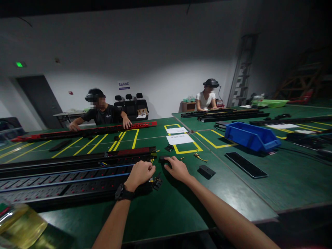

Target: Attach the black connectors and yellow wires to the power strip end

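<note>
My left hand (141, 173), with a dark watch on the wrist, rests over the right end of a long black strip of sockets (90, 186). Its fingers are curled, and what they hold, if anything, is hidden. Just to its right, my right hand (178, 169) has its bent fingers on a small black block (163, 159) on the green table. A black connector piece with wires (157, 182) sticks out at the strip's end, below the left hand. Behind runs a second long black rail (124, 152). A black box-shaped part (206, 171) lies right of my right hand.
Yellow-ended wires (201, 158) and paper sheets (180, 139) lie ahead. To the right are a phone (246, 165) and a blue bin (251, 136). A bottle of yellow liquid (23, 224) stands front left. Across the table, one person handles a red rail (140, 125); another sits farther right.
</note>
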